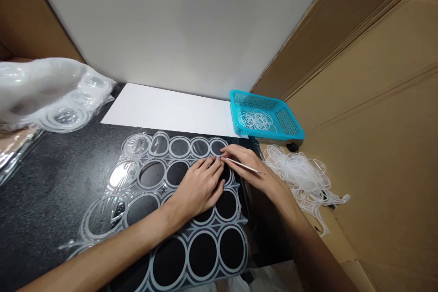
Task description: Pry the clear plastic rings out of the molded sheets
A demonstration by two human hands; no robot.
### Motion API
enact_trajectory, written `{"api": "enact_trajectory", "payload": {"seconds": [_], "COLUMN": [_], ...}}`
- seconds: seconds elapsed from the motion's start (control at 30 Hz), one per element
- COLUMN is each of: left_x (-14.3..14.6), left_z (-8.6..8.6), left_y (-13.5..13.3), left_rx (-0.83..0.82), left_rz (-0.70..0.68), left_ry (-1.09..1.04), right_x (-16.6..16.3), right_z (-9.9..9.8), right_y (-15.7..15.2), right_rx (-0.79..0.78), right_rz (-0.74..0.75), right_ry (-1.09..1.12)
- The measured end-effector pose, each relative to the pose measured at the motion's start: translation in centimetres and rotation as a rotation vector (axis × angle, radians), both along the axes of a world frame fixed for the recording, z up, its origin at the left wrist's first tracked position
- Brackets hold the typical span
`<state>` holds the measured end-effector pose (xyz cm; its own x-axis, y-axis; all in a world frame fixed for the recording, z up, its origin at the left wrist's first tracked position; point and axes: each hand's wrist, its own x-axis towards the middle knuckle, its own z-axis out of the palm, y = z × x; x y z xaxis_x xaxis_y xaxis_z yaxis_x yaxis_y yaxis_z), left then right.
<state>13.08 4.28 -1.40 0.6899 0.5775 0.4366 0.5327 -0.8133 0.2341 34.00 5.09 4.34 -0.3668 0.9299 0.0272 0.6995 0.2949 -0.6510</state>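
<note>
A clear, flexible sheet of joined rings [201, 278] lies on the dark table, its round openings edged in pale translucent material. My left hand [203, 185] rests on the sheet's right part, fingers together and bent a little, thumb apart, fingertips near a ring in the second row. Right beside those fingertips, my right hand [248, 164] pinches a thin white stick [244, 165] with a dark, pointed rear end. The stick's front end is hidden among the fingers. Both hands nearly touch at the sheet's right edge.
A blue basket [290, 121] holding thin white rings [258, 120] stands at the back right, beside a white board [171, 107]. Translucent ring scraps [301, 173] pile up on the right near cardboard [383, 114]. Stacked clear sheets [51, 91] lie at left on the speckled table [30, 210].
</note>
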Motion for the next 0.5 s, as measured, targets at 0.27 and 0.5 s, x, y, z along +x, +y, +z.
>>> {"api": "enact_trajectory", "payload": {"seconds": [0.27,0.5], "left_x": [0.1,0.1], "left_z": [0.1,0.3], "left_y": [0.0,0.0], "left_rx": [-0.048,-0.065], "left_rz": [0.006,0.003], "left_ry": [-0.021,-0.032], "right_x": [0.0,-0.1], "right_z": [-1.0,-0.6], "right_y": [0.6,3.2], "right_rx": [0.148,0.328], "right_rz": [0.134,-0.129], "right_ry": [-0.135,-0.014]}}
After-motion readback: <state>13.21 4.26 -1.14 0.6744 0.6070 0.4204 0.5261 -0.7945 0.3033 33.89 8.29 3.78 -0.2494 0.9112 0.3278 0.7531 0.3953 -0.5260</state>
